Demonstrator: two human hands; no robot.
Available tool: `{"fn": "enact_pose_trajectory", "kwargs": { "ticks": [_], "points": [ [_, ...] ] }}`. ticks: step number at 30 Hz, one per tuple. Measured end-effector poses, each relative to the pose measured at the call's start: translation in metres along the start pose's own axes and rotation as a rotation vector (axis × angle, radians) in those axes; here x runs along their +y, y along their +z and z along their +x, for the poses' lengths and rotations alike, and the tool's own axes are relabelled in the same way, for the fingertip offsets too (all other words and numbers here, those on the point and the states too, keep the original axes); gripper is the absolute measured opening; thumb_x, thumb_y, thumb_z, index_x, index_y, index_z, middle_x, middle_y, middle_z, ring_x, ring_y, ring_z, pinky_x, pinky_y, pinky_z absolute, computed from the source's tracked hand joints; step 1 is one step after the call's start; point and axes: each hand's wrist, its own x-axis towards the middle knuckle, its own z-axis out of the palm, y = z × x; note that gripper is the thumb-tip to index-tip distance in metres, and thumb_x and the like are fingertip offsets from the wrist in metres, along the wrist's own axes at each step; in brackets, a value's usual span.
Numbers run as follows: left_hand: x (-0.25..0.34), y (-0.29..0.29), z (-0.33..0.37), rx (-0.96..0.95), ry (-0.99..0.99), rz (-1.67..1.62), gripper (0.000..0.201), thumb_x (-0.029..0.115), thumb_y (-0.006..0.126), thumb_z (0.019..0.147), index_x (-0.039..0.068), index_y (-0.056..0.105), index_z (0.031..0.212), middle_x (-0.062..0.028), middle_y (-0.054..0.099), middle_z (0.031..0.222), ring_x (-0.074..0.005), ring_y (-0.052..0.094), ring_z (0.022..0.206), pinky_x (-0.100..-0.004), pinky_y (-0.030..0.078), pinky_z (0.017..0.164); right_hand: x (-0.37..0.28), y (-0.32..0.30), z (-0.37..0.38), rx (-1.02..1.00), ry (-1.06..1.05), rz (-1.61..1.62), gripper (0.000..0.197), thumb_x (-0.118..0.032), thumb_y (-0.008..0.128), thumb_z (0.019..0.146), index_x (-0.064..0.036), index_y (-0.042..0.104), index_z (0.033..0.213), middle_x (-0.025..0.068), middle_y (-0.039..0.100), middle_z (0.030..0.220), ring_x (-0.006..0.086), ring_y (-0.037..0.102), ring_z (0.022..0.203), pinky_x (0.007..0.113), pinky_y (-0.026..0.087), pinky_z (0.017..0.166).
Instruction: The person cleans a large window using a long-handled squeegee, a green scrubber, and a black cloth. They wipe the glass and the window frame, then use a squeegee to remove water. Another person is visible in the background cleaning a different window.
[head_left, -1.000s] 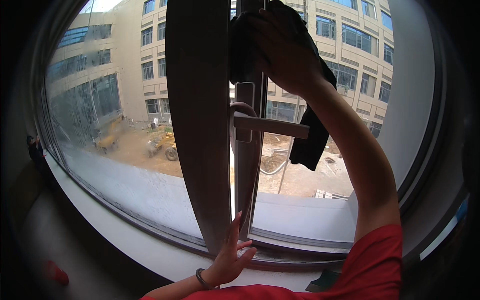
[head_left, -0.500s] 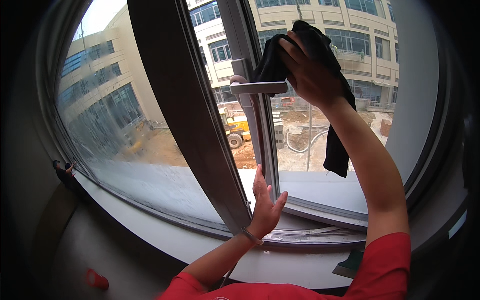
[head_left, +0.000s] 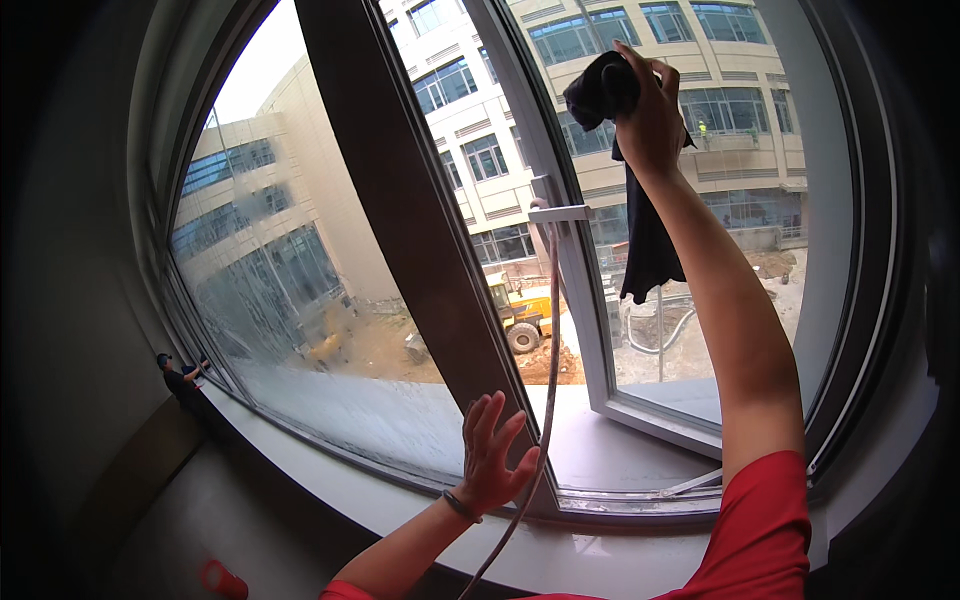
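The right hand [head_left: 652, 120] is up high, with its fingers curled tight around a dark cloth [head_left: 630, 190]. The top of the cloth is bunched in the hand and pressed on the glass of the open window [head_left: 700, 300]. The rest of the cloth hangs straight down below the hand, beside the forearm. Just to the left of the hanging cloth is a white window handle [head_left: 560, 212], sticking out sideways from the pale window frame. The left hand [head_left: 492, 452] is low and near, well apart from the cloth. It is wide open with the fingers spread, holds nothing, and is close to the dark middle post [head_left: 400, 220]; I cannot tell if it touches it. A thin cord [head_left: 548, 380] hangs down past this hand. Below lies the white sill [head_left: 600, 555]. Far outside there is a yellow digger [head_left: 520, 312] on brown dirt, with big buildings [head_left: 620, 60] behind.
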Motion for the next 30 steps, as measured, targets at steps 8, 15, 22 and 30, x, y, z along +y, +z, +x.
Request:
{"fn": "enact_pose_trajectory", "kwargs": {
  "ticks": [8, 15, 22, 30],
  "points": [
    [-0.053, 0.058, 0.038, 0.276, 0.238, 0.193, 0.058, 0.044, 0.054, 0.089, 0.013, 0.042, 0.137, -0.0129, 0.034, 0.148, -0.0294, 0.024, 0.140, -0.0532, 0.013, 0.113, -0.161, 0.100, 0.094, -0.233, 0.399, 0.543, 0.038, -0.016, 0.050, 0.083, -0.0156, 0.050, 0.121, 0.0251, 0.046, 0.116, 0.0409, 0.044, 0.115, 0.050, 0.032, 0.103],
    [-0.056, 0.069, 0.051, 0.510, 0.302, -0.004, 0.059, 0.048, 0.046, 0.093, 0.013, 0.037, 0.141, -0.0168, 0.039, 0.144, -0.0321, 0.033, 0.135, -0.0488, 0.023, 0.110, -0.160, 0.115, -0.031, -0.293, 0.245, 1.330, 0.043, -0.032, 0.042, 0.097, -0.0066, 0.048, 0.131, 0.0203, 0.042, 0.133, 0.0395, 0.038, 0.126, 0.044, 0.030, 0.106],
    [-0.060, 0.051, 0.031, 0.517, 0.324, 0.021, 0.036, 0.046, 0.050, 0.092, 0.013, 0.039, 0.100, -0.0115, 0.050, 0.107, -0.0271, 0.051, 0.092, -0.0394, 0.045, 0.083, -0.113, -0.076, -0.266, -0.951, 0.444, 1.011, 0.035, -0.016, 0.050, 0.093, -0.0077, 0.053, 0.127, 0.0207, 0.043, 0.130, 0.0399, 0.040, 0.120, 0.043, 0.031, 0.105],
    [-0.058, 0.049, 0.036, 0.332, 0.325, -0.178, 0.034, 0.027, 0.064, 0.085, 0.011, 0.040, 0.103, -0.0141, 0.051, 0.105, -0.0277, 0.050, 0.092, -0.0374, 0.043, 0.082, -0.116, -0.090, -0.228, -0.570, 0.418, 0.848, 0.030, -0.011, 0.059, 0.088, -0.0055, 0.055, 0.117, 0.0193, 0.053, 0.115, 0.0401, 0.056, 0.101, 0.041, 0.047, 0.084]
  ]
}}
